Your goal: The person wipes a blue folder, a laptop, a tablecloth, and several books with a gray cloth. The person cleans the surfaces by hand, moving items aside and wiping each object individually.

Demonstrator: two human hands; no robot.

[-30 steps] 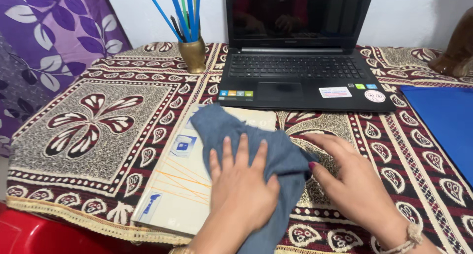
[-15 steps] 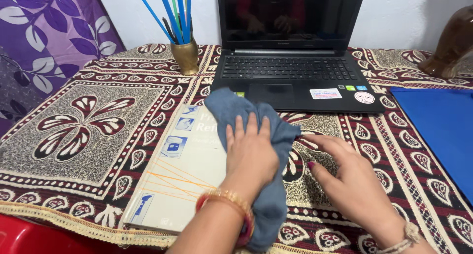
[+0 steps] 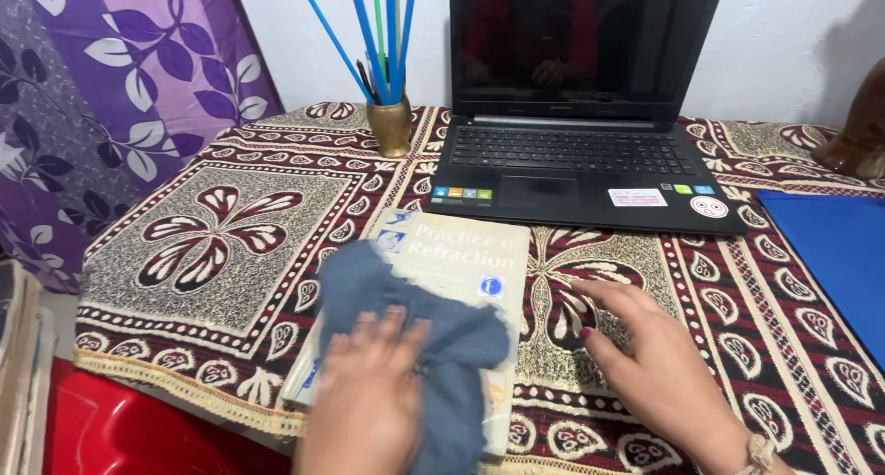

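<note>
While left hand (image 3: 369, 397) presses blue cloth (image 3: 406, 318) flat onto book (image 3: 461, 254), right hand (image 3: 645, 360) rests open on tablecloth (image 3: 230, 245).

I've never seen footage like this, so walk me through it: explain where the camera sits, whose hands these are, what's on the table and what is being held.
There is no machine here. The one picture comes from a camera worn on a person's head, looking down at that person's own two bare hands.

The left hand presses a blue-grey cloth flat onto a pale hardcover book; the hand is blurred. The right hand lies open, palm down, on the patterned maroon tablecloth beside the book, holding nothing.

Further back stands an open black laptop with a dark screen. To its left is a small brass-coloured pot holding blue and green sticks. A blue folder or sheet lies at the right edge, and a purple leaf-print curtain hangs on the left.
</note>
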